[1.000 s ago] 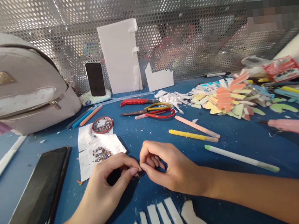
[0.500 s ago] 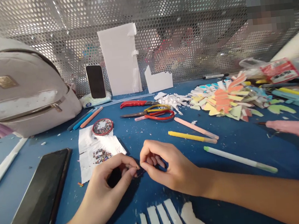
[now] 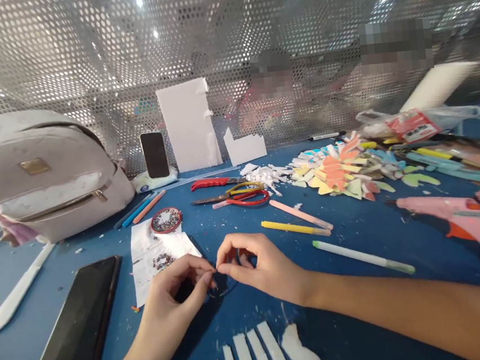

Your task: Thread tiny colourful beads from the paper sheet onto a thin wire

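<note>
My left hand (image 3: pixel 183 290) is closed in a pinch, its thumb and forefinger tips together over the blue table. Almost touching it, my right hand (image 3: pixel 259 266) pinches as well. A thin dark string (image 3: pixel 227 290) curves in a faint loop below the fingertips; its ends are hidden by the fingers. Whether a bead sits at the fingertips is too small to tell. Just behind my left hand, small dark beads (image 3: pixel 163 261) lie on a white paper (image 3: pixel 144 285). At that paper's far edge stands a round red-rimmed dish (image 3: pixel 166 220) with more beads.
Near me lie white cut strips (image 3: pixel 244 356). A phone (image 3: pixel 74 332) and a white knife (image 3: pixel 19 292) are at left, before a backpack (image 3: pixel 35 171). Scissors (image 3: pixel 241 195), a yellow marker (image 3: pixel 291 227), paper scraps (image 3: pixel 340 167) and a pink glue gun (image 3: pixel 459 212) lie beyond and right.
The view has tilted up and shifted slightly right. Both hands stay pinched close together, and the string's loop now shows more clearly beneath them.
</note>
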